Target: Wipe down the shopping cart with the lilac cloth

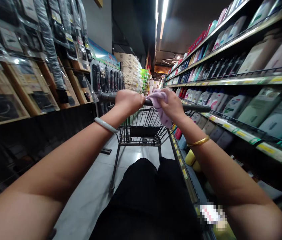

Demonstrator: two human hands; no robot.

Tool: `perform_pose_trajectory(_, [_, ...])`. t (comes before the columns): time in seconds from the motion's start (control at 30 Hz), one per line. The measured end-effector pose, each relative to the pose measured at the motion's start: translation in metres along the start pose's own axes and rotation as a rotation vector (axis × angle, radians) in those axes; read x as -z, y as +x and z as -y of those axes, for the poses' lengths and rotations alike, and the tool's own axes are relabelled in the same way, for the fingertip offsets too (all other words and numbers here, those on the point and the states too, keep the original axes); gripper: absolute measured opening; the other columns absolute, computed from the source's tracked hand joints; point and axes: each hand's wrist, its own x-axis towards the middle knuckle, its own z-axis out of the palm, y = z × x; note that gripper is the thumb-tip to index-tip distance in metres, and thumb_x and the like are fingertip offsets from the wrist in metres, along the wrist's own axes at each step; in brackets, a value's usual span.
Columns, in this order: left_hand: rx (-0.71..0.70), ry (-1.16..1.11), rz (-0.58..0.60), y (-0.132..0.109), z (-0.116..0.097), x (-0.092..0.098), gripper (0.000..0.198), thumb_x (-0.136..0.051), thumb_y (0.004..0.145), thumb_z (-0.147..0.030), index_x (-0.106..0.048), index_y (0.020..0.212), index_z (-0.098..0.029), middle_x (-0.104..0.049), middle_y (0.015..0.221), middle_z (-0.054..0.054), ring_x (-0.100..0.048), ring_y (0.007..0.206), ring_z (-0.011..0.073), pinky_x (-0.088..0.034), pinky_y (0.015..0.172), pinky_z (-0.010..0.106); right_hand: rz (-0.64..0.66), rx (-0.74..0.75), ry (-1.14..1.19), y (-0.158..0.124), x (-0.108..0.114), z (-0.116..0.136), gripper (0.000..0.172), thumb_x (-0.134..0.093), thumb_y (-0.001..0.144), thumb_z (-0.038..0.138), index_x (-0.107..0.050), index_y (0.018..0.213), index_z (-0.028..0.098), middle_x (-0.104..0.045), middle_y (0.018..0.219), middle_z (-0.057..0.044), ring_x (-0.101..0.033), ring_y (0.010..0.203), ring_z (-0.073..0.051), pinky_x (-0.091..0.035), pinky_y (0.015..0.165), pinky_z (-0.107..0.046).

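Observation:
A black shopping cart (143, 130) stands ahead of me, its dark handle bar (196, 107) running crosswise below my hands. My left hand (128, 101) is closed round the bar just left of its middle. In my right hand (173, 104), closed, is a crumpled light purple cloth (161, 108), held against the bar and hanging down over it. One end of the cloth reaches to my left fingers; whether they pinch it I cannot tell. The front of the cart is partly hidden behind my hands and the cloth.
Close along the right runs a shelf (246, 135) with several tiers of bottles (236, 106). Packaged belts (48, 43) and boxes (28, 86) line the left side. Stacked cartons (128, 68) stand farther down the aisle. Pale tiled floor (80, 206) lies below.

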Motion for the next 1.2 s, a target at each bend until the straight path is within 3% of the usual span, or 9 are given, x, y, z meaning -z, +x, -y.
perform_pose_trajectory(0.07, [0.008, -0.042, -0.025, -0.001, -0.003, -0.002, 0.052, -0.032, 0.098, -0.033, -0.078, 0.093, -0.008, -0.074, 0.093, 0.020, -0.065, 0.086, 0.0265, -0.040, 0.078, 0.037, -0.041, -0.057, -0.051, 0.000, -0.002, 0.005, 0.024, -0.054, 0.095, 0.033, -0.063, 0.114, 0.022, -0.070, 0.111, -0.010, -0.064, 0.102, -0.026, -0.050, 0.087, -0.040])
perform_pose_trajectory(0.2, [0.013, -0.099, -0.077, -0.004, -0.006, -0.006, 0.057, -0.028, 0.101, -0.033, -0.077, 0.092, -0.004, -0.074, 0.093, 0.022, -0.063, 0.086, 0.0256, -0.038, 0.078, 0.036, 0.024, 0.125, -0.094, -0.002, -0.001, 0.016, 0.028, -0.056, 0.093, 0.035, -0.064, 0.117, 0.022, -0.069, 0.118, -0.011, -0.064, 0.103, -0.026, -0.049, 0.087, -0.038])
perform_pose_trajectory(0.27, [-0.020, -0.107, -0.093, -0.004, -0.002, -0.004, 0.059, -0.026, 0.102, -0.034, -0.077, 0.095, -0.005, -0.074, 0.096, 0.022, -0.063, 0.087, 0.0250, -0.038, 0.079, 0.035, 0.060, 0.103, -0.107, 0.001, 0.006, 0.008, 0.030, -0.057, 0.093, 0.036, -0.064, 0.119, 0.022, -0.071, 0.115, -0.010, -0.064, 0.098, -0.025, -0.049, 0.082, -0.036])
perform_pose_trajectory(0.43, [-0.137, 0.074, 0.058, -0.002, 0.027, 0.011, 0.047, -0.034, 0.100, -0.035, -0.077, 0.103, -0.015, -0.074, 0.099, 0.017, -0.063, 0.093, 0.0277, -0.038, 0.075, 0.036, 0.088, -0.106, -0.207, 0.007, 0.022, -0.018, 0.030, -0.060, 0.091, 0.036, -0.065, 0.117, 0.022, -0.072, 0.101, -0.010, -0.064, 0.086, -0.025, -0.046, 0.073, -0.035])
perform_pose_trajectory(0.57, [-0.081, 0.175, 0.129, -0.003, 0.047, 0.019, 0.044, -0.035, 0.098, -0.035, -0.077, 0.100, -0.022, -0.075, 0.094, 0.013, -0.065, 0.086, 0.0259, -0.039, 0.070, 0.035, 0.000, -0.030, -0.190, -0.006, 0.008, 0.009, 0.028, -0.053, 0.096, 0.033, -0.065, 0.119, 0.021, -0.070, 0.111, -0.014, -0.064, 0.092, -0.025, -0.048, 0.080, -0.038])
perform_pose_trajectory(0.73, [0.058, 0.111, 0.121, -0.008, 0.041, 0.019, 0.064, -0.021, 0.100, -0.040, -0.079, 0.097, -0.014, -0.076, 0.101, 0.019, -0.068, 0.090, 0.0297, -0.044, 0.070, 0.038, -0.017, 0.216, -0.071, -0.011, -0.010, 0.036, 0.030, -0.050, 0.097, 0.030, -0.062, 0.123, 0.021, -0.067, 0.122, -0.013, -0.062, 0.106, -0.025, -0.049, 0.091, -0.039])
perform_pose_trajectory(0.93, [0.065, 0.078, 0.115, -0.012, 0.033, 0.022, 0.065, -0.021, 0.100, -0.040, -0.079, 0.100, -0.012, -0.076, 0.100, 0.022, -0.068, 0.091, 0.0303, -0.047, 0.076, 0.040, 0.057, -0.113, -0.084, 0.010, -0.009, 0.045, 0.024, -0.058, 0.091, 0.035, -0.064, 0.110, 0.022, -0.072, 0.099, -0.010, -0.064, 0.086, -0.024, -0.047, 0.075, -0.036])
perform_pose_trajectory(1.1, [-0.006, 0.051, 0.077, -0.017, 0.032, 0.022, 0.047, -0.035, 0.097, -0.030, -0.079, 0.097, -0.015, -0.076, 0.093, 0.019, -0.068, 0.086, 0.0280, -0.046, 0.076, 0.038, 0.041, 0.104, -0.014, 0.008, -0.016, 0.064, 0.026, -0.052, 0.096, 0.034, -0.062, 0.117, 0.022, -0.071, 0.115, -0.011, -0.066, 0.099, -0.024, -0.049, 0.082, -0.036])
perform_pose_trajectory(1.2, [0.020, 0.055, 0.050, -0.015, 0.032, 0.019, 0.048, -0.035, 0.098, -0.034, -0.079, 0.094, -0.016, -0.075, 0.089, 0.019, -0.068, 0.082, 0.0293, -0.046, 0.072, 0.040, 0.069, 0.008, -0.098, 0.008, -0.007, 0.050, 0.028, -0.055, 0.094, 0.039, -0.062, 0.116, 0.023, -0.073, 0.106, -0.012, -0.067, 0.089, -0.026, -0.048, 0.076, -0.037])
